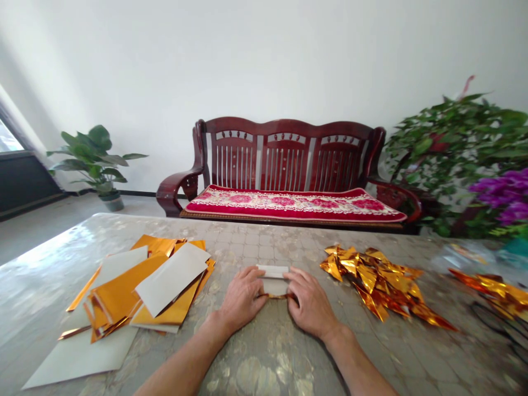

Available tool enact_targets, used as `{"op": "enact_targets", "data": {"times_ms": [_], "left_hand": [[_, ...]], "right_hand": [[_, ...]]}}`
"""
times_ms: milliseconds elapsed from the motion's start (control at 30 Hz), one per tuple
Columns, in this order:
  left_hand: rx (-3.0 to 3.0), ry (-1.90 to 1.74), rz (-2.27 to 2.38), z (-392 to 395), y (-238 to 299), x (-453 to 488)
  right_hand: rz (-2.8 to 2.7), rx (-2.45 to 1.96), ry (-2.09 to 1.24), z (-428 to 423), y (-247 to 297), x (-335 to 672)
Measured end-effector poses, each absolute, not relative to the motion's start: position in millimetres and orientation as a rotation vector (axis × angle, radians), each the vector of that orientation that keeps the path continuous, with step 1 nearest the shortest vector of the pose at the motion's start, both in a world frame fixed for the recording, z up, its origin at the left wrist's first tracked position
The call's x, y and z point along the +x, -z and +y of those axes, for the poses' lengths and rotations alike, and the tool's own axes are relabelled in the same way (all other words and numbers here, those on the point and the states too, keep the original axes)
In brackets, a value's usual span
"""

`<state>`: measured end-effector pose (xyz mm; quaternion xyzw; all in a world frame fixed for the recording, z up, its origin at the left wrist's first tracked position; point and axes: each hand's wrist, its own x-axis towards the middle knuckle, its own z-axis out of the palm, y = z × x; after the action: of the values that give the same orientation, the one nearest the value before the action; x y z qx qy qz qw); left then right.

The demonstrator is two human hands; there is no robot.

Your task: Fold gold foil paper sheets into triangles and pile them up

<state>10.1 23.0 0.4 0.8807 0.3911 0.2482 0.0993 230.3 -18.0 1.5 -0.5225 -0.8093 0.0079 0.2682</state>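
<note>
Our left hand (241, 300) and right hand (311, 303) pinch the light, slippery, white-backed gold foil strip (273, 280) at both ends.

We log our own body | left hand (241, 300): bare, broad back, creased knuckles | right hand (311, 303): bare, same broad back | left forearm (181, 366): bare, narrowing to the wrist | right forearm (358, 366): bare, running out of frame

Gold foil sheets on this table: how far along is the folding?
Done: a heap of folded gold foil pieces lies right of the hands, with more farther right. In hand: the left hand and right hand hold a white-backed foil strip. Left: a stack of flat gold and white sheets.
</note>
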Motion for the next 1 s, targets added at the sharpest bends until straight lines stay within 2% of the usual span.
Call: {"op": "enact_targets", "data": {"times_ms": [200,567,1000], "left_hand": [[2.58,-0.735,1.102,23.8,3.1,11.2],[2.412,-0.708,1.307,23.5,3.6,12.3],[2.276,-0.613,1.658,26.2,-3.0,23.6]], "right_hand": [[-2.179,-1.42,-0.041,-18.8,2.3,232.7],[-1.975,-1.567,-0.23,-11.9,0.7,227.7],[-1.857,-1.695,-0.152,0.2,10.6,222.1]]}}
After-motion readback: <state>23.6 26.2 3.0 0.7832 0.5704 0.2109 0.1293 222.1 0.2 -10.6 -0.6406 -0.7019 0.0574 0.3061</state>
